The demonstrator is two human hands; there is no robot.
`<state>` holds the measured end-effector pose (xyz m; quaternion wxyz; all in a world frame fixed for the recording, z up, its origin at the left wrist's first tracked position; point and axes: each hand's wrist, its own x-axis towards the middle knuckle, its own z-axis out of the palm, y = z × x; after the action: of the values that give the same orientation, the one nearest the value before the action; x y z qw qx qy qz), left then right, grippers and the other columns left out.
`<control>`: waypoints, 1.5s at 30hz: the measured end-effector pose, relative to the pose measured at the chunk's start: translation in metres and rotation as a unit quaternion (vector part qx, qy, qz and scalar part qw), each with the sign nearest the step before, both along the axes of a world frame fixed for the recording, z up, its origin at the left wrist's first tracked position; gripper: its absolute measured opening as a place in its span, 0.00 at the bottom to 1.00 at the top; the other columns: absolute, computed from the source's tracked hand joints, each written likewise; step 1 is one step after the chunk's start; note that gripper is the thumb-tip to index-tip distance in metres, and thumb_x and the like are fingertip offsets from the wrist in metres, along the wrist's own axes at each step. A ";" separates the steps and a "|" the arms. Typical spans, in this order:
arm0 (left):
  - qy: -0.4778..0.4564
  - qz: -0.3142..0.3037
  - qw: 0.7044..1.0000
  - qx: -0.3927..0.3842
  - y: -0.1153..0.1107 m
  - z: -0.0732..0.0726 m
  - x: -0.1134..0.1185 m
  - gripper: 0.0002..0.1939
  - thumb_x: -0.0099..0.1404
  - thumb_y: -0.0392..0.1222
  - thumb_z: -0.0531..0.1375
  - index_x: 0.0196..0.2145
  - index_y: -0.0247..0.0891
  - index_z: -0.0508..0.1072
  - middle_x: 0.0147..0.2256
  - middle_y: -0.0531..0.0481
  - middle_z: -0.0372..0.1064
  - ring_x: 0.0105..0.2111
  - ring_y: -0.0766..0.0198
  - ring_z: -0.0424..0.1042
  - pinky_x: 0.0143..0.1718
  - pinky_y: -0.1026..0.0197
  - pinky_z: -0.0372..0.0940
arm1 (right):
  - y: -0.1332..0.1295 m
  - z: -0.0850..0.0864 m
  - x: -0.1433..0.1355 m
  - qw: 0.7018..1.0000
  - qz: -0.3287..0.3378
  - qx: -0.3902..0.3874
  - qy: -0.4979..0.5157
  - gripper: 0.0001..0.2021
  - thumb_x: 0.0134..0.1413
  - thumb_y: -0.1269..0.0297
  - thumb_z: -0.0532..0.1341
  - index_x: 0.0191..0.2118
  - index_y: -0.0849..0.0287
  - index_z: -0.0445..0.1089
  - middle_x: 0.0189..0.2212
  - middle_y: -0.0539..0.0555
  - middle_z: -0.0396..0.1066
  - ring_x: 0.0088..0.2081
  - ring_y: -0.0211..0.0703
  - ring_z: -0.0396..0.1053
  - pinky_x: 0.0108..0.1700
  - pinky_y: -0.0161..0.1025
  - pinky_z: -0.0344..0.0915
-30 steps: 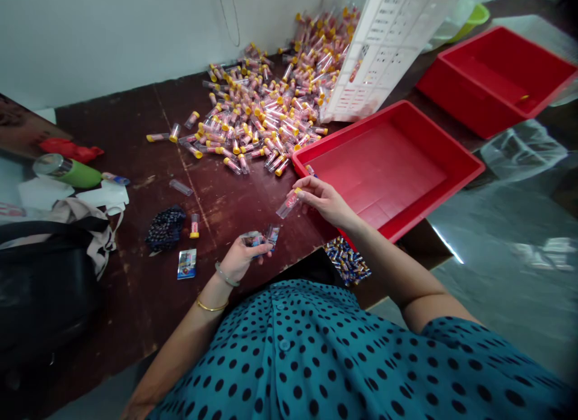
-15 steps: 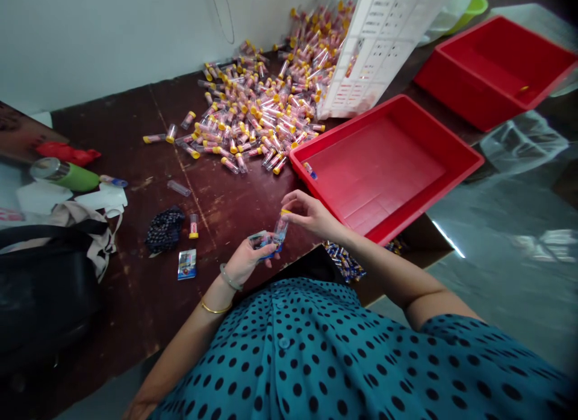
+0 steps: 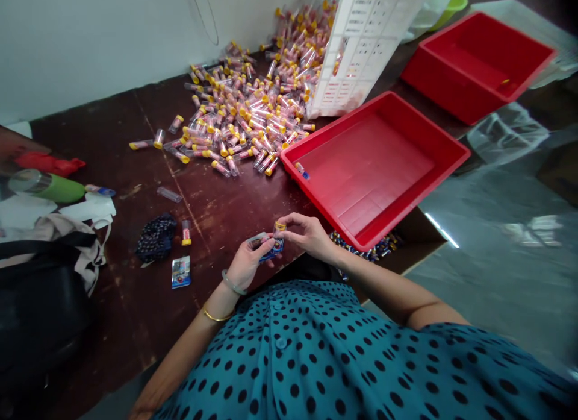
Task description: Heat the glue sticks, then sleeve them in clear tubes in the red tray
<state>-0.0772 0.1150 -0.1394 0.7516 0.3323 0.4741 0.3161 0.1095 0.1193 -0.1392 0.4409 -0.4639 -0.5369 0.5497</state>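
Near the table's front edge, my left hand [image 3: 247, 260] is closed on blue packets [image 3: 277, 246]. Beside it, my right hand [image 3: 309, 236] pinches the yellow-capped end of a clear tube [image 3: 280, 227]; the tube's lower part meets the packets and is partly hidden by my fingers. To the left on the table lie a single capped tube [image 3: 186, 233], a blue-and-white packet [image 3: 181, 272] and an uncapped clear tube [image 3: 169, 194]. A large heap of yellow-capped tubes [image 3: 253, 115] with pink contents spreads over the back of the table.
A shallow red tray [image 3: 365, 167] holds one small tube. Behind are a white perforated basket [image 3: 361, 46] and a deeper red bin [image 3: 478, 64]. A box of blue packets [image 3: 383, 246] sits below the tray. Dark cloth [image 3: 156, 237], a green bottle [image 3: 63, 188] and a black bag [image 3: 40, 305] lie left.
The camera view has shifted slightly. My right hand has lowered the yellow-capped tube, so that less of it shows above my left hand and the packets.
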 end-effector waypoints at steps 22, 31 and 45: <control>0.002 0.101 0.993 -0.062 0.016 -0.009 -0.005 0.19 0.49 0.48 0.71 0.37 0.36 0.77 0.29 0.49 0.72 0.29 0.63 0.72 0.23 0.65 0.64 | 0.202 -0.034 0.112 0.900 -0.096 -0.034 -0.424 0.08 0.59 0.62 0.62 0.39 0.62 0.71 0.39 0.58 0.75 0.40 0.43 0.72 0.42 0.35 0.64; 0.019 0.130 0.988 -0.076 0.026 -0.012 0.004 0.19 0.49 0.49 0.71 0.36 0.36 0.78 0.29 0.49 0.73 0.29 0.63 0.72 0.24 0.65 0.65 | 0.193 -0.036 0.085 0.857 0.002 0.015 -0.516 0.19 0.61 0.48 0.58 0.50 0.55 0.73 0.49 0.60 0.70 0.48 0.49 0.67 0.47 0.37 0.62; -0.008 0.132 0.989 -0.070 0.031 -0.016 0.013 0.18 0.52 0.50 0.70 0.35 0.36 0.76 0.28 0.47 0.74 0.27 0.61 0.75 0.21 0.65 0.63 | 0.187 0.012 0.033 0.829 0.056 0.161 -0.533 0.14 0.66 0.58 0.53 0.48 0.57 0.72 0.45 0.59 0.74 0.47 0.49 0.70 0.47 0.39 0.64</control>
<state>-0.0643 0.1460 -0.1555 0.7284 0.2113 0.5285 0.3814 0.1430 0.3059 -0.1268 0.1231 -0.5763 -0.7945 0.1464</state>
